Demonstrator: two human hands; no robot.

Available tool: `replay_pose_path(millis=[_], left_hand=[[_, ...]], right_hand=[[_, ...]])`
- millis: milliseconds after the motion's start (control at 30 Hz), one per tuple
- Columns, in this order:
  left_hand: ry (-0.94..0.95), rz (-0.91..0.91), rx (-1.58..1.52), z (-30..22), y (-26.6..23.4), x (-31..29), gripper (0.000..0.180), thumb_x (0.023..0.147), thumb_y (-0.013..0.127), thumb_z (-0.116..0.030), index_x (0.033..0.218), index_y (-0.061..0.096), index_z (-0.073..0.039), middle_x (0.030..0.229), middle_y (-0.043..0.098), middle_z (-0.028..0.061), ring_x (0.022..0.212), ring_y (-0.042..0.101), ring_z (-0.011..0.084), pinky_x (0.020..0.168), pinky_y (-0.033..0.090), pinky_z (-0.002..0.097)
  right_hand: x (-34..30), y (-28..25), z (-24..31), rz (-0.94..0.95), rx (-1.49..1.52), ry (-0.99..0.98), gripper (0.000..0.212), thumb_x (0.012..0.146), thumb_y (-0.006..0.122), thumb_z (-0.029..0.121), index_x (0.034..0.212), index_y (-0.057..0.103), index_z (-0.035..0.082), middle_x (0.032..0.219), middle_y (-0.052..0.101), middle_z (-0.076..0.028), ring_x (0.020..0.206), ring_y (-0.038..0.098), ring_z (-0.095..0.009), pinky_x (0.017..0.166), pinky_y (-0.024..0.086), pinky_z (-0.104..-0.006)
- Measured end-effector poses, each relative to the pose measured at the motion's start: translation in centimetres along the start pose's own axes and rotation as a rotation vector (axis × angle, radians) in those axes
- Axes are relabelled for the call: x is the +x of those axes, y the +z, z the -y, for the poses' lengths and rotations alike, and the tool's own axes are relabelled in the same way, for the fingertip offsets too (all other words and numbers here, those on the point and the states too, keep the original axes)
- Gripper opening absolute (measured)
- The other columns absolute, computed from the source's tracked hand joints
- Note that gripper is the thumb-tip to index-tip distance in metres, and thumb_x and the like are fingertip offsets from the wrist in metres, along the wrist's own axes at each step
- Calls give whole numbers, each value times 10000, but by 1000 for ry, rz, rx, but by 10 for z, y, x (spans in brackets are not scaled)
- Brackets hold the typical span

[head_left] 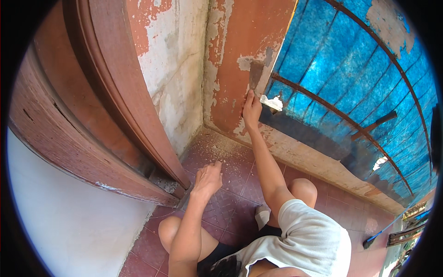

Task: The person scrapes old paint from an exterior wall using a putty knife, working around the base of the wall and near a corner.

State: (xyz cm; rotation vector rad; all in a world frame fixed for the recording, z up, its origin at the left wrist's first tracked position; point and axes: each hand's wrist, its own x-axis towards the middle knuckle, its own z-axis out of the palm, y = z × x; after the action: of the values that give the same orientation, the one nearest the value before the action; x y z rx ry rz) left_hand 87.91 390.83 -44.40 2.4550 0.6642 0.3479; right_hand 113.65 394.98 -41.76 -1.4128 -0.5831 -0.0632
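My right hand point(252, 111) is raised and wrapped around a scraper point(256, 74), whose flat, wide blade points up and rests against the reddish painted wall point(233, 41). Around the blade the paint is worn off in grey and whitish patches. My left hand point(207, 179) hovers in front of my knees over the floor, its fingers curled in with nothing visible in them. Below the wall corner, pale paint flakes and crumbs point(214, 144) lie scattered across the dark red floor tiles point(237, 212).
At the left stands a wooden door frame point(104, 60), with a peeling, stained wall point(173, 69) beside it. Blue translucent sheeting point(332, 60) behind rusty metal bars fills the right, torn in places. A blue-handled tool point(369, 242) lies at the lower right.
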Motion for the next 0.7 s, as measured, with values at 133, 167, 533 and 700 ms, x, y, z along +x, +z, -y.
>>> replay_pose_path(millis=[133, 167, 533, 700], left_hand=[[0, 45, 10, -4, 5, -2, 137, 821, 584, -97, 908, 527, -7, 860, 619, 212, 864, 599, 405, 748, 462, 479], [1, 64, -11, -6, 4, -2, 136, 821, 584, -96, 906, 526, -8, 862, 619, 213, 863, 598, 406, 746, 461, 478], [-15, 78, -4, 5, 2, -1, 156, 827, 572, -91, 943, 542, 8, 905, 623, 228, 889, 603, 403, 795, 462, 484], [-32, 53, 18, 13, 3, -1, 146, 823, 582, -99, 921, 534, -4, 868, 626, 215, 863, 602, 408, 765, 460, 481]], right_hand=[[26, -3, 46, 110, 108, -72, 472, 983, 421, 451, 785, 498, 29, 527, 430, 3, 379, 417, -86, 349, 328, -254], [31, -2, 52, 108, 101, -70, 472, 983, 421, 451, 785, 498, 29, 527, 430, 3, 379, 417, -86, 349, 328, -254], [37, -8, 63, 86, 205, -29, 453, 994, 416, 415, 789, 504, 21, 511, 429, 6, 382, 429, -81, 346, 322, -248], [22, -19, 38, 91, 153, 26, 458, 991, 413, 433, 794, 501, 29, 533, 430, 0, 387, 428, -77, 347, 319, -237]])
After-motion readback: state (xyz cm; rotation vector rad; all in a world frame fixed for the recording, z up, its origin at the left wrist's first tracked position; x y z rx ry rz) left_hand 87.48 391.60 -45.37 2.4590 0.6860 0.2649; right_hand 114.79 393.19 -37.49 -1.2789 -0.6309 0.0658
